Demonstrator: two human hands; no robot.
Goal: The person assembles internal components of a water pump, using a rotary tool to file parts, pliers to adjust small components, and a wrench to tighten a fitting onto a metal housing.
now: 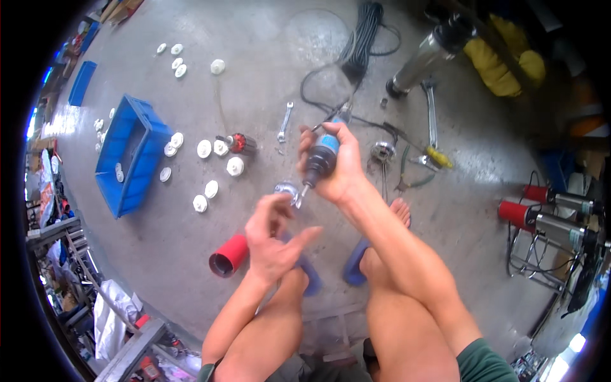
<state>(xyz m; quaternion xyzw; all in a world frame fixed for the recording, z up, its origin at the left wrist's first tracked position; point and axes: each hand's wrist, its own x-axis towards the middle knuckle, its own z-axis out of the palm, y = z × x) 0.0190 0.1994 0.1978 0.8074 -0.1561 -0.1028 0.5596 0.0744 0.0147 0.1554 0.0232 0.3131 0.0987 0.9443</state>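
Observation:
My right hand [344, 162] is closed around a blue and black electric screwdriver [323, 156], whose shiny tip slants down toward my left hand [273, 235]. That left hand is slightly blurred, its thumb stretched out away from the bent fingers, and nothing shows in its grasp. Just beyond its fingertips is a small round metal part [286, 189], partly hidden. By my left wrist a red cylinder [229, 256] lies on its side, its open end facing me. A red and black motor part [242, 144] sits farther off, beside several white discs [235, 166].
A blue bin [130, 159] stands at left. Ahead lie a wrench [286, 121] and a coiled black cable [364, 35]. At right are a metal fitting [383, 151], pliers [414, 183], a longer wrench [431, 114] and a steel cylinder [426, 57]. Red-ended pumps [517, 215] rest on a rack.

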